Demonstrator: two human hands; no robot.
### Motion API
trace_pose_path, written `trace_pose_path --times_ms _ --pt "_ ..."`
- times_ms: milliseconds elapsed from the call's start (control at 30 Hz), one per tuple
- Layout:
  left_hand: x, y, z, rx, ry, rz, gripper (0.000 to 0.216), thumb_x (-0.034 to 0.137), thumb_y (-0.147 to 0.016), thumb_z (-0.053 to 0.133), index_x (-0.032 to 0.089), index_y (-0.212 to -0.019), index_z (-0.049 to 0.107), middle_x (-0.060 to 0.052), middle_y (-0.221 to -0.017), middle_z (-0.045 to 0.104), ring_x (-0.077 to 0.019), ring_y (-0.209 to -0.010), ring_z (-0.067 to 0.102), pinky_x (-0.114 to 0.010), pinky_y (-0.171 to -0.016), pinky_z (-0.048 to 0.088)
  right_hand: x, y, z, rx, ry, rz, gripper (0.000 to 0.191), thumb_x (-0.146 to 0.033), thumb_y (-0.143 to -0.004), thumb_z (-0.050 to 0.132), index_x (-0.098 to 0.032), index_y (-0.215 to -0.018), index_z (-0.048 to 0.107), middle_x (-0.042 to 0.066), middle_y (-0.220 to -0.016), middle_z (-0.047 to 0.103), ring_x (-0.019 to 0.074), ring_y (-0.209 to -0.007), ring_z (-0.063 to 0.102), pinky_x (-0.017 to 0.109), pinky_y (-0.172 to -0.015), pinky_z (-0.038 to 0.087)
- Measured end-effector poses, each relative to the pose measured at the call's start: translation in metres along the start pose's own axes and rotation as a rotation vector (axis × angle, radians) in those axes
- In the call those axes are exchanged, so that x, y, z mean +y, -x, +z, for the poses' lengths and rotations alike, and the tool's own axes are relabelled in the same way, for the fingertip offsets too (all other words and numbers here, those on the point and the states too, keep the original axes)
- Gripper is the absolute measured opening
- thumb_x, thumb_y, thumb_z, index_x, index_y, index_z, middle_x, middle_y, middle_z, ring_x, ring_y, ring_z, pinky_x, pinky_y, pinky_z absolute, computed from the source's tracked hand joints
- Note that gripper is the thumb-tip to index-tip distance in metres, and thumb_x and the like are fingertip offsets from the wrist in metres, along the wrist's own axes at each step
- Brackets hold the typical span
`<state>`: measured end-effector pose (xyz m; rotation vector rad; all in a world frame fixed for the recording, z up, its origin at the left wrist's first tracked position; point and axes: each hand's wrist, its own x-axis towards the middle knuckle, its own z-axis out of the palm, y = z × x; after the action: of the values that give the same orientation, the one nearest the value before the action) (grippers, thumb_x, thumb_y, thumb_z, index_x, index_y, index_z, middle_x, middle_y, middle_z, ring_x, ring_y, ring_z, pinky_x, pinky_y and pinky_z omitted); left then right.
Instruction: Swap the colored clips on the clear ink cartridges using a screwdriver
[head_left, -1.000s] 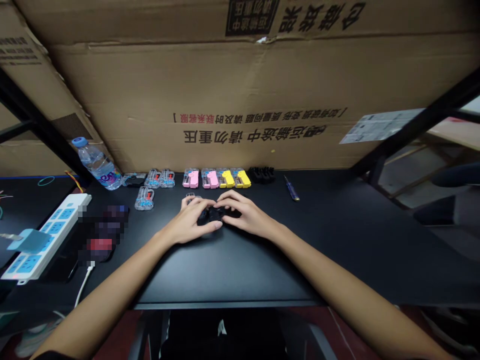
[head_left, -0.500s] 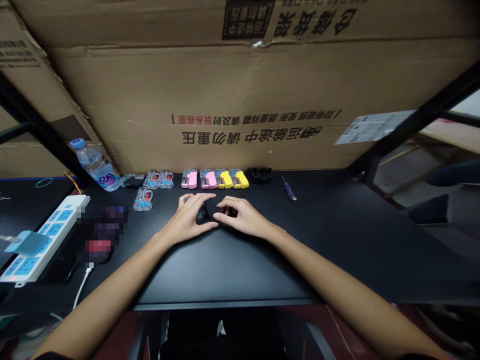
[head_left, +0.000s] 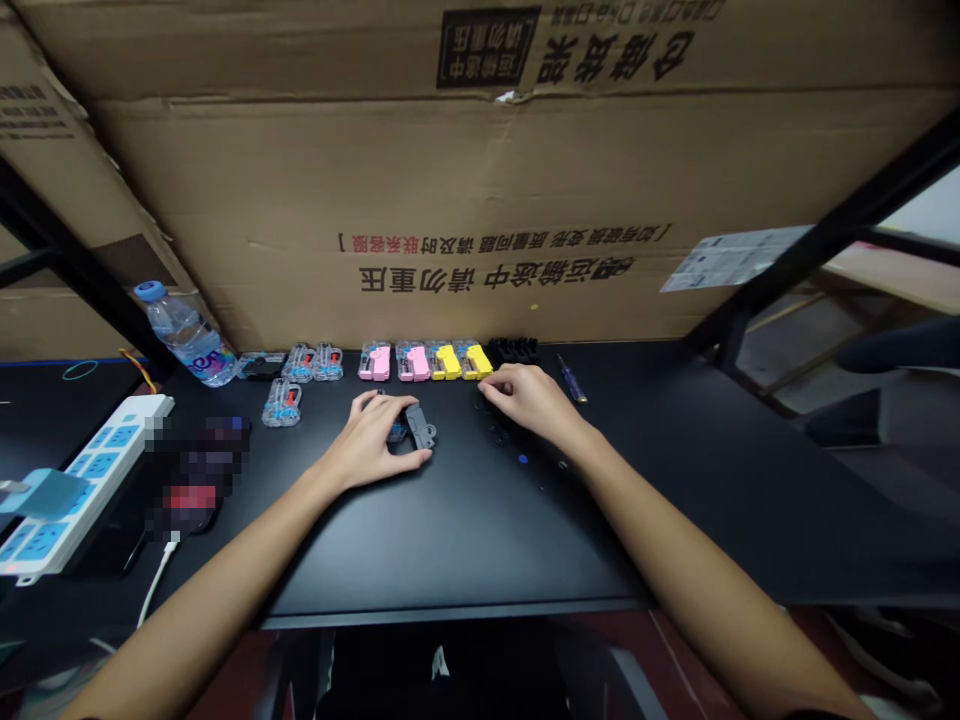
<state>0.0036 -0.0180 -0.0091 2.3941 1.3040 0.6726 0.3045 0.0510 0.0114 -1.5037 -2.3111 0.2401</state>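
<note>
My left hand [head_left: 375, 440] is curled around a small dark grey plastic casing [head_left: 421, 427] with a loop at one side, thumb and fingers on either side of it. Part of a clear casing with blue bits shows behind those fingers. To the right, my right hand [head_left: 529, 398] is closed in a pinch low over the table, fingertips by some small dark parts [head_left: 496, 433]. What is between those fingertips, if anything, is too small to make out. A small blue disc [head_left: 523, 459] lies just below this hand.
Clear casings with pink [head_left: 379, 362] and yellow [head_left: 446, 362] parts line the back, beside black plastic parts [head_left: 514, 350] and a screwdriver [head_left: 571, 380]. More clear casings [head_left: 282, 402], a water bottle [head_left: 187, 335] and a power strip [head_left: 82, 480] are at left. Cardboard [head_left: 420, 160] stands behind.
My right hand has left the grey casing and moved right to the small parts. My left hand stays in place, with the casing now more exposed. The view has shifted slightly.
</note>
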Motion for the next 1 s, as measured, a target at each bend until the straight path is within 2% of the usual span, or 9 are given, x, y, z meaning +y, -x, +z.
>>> trace_pose_path --times_ms 100,300,433,600,800,900,1000 --pt "0.002 0.0 0.001 -0.013 0.016 -0.008 0.069 0.056 -0.09 0.075 0.025 -0.147 0.052 -0.011 -0.144 0.066 -0.0344 -0.14 0.056 -0.058 -0.13 0.021 -0.007 0.002 -0.004 -0.063 0.029 0.022 0.019 -0.023 -0.094 0.067 -0.023 -0.091 0.086 0.006 -0.094 0.082 0.0234 -0.082 0.073 0.031 -0.069 0.044" --pt "0.006 0.001 0.001 -0.022 0.018 -0.021 0.069 0.057 -0.09 0.075 0.025 -0.147 0.053 -0.013 -0.146 0.065 -0.0358 -0.141 0.054 -0.06 -0.128 0.023 -0.019 0.004 0.006 -0.09 0.007 -0.083 0.017 -0.02 -0.094 0.07 -0.025 -0.096 0.086 0.007 -0.098 0.081 0.0252 -0.091 0.074 0.032 -0.076 0.049" --pt "0.006 0.0 0.001 -0.024 0.02 -0.011 0.07 0.057 -0.09 0.076 0.025 -0.148 0.054 -0.013 -0.146 0.064 -0.0356 -0.141 0.054 -0.059 -0.127 0.023 -0.023 0.005 0.014 -0.093 -0.069 -0.152 0.016 -0.021 -0.095 0.071 -0.024 -0.1 0.085 0.007 -0.098 0.08 0.0239 -0.088 0.074 0.032 -0.077 0.051" --pt "0.005 0.0 0.001 -0.025 0.024 -0.005 0.07 0.056 -0.09 0.076 0.027 -0.149 0.054 -0.012 -0.147 0.064 -0.0355 -0.141 0.053 -0.058 -0.127 0.022 -0.016 0.006 0.019 -0.106 -0.053 -0.251 0.02 -0.017 -0.098 0.065 -0.024 -0.107 0.082 0.007 -0.111 0.08 0.0252 -0.101 0.073 0.038 -0.091 0.051" --pt "0.005 0.0 0.001 -0.023 0.028 -0.005 0.07 0.056 -0.089 0.077 0.026 -0.148 0.054 -0.012 -0.148 0.064 -0.0351 -0.143 0.052 -0.058 -0.127 0.021 -0.009 0.005 0.011 -0.065 0.063 -0.194 0.027 -0.011 -0.098 0.058 -0.021 -0.108 0.08 0.01 -0.115 0.08 0.0275 -0.107 0.072 0.04 -0.094 0.051" --pt "0.004 0.0 0.002 -0.028 0.025 -0.004 0.07 0.057 -0.09 0.077 0.026 -0.148 0.054 -0.012 -0.149 0.064 -0.0351 -0.143 0.052 -0.058 -0.127 0.021 -0.016 0.007 0.009 -0.036 0.085 -0.186 0.024 -0.017 -0.1 0.059 -0.021 -0.113 0.08 0.011 -0.116 0.08 0.0295 -0.111 0.072 0.042 -0.096 0.05" --pt "0.003 0.0 0.002 -0.029 0.023 -0.004 0.07 0.057 -0.09 0.077 0.027 -0.148 0.053 -0.012 -0.149 0.064 -0.0346 -0.142 0.052 -0.057 -0.126 0.021 -0.024 0.008 0.011 -0.084 0.1 -0.212 0.022 -0.026 -0.102 0.063 -0.019 -0.114 0.08 0.012 -0.112 0.079 0.0303 -0.11 0.072 0.042 -0.095 0.051"
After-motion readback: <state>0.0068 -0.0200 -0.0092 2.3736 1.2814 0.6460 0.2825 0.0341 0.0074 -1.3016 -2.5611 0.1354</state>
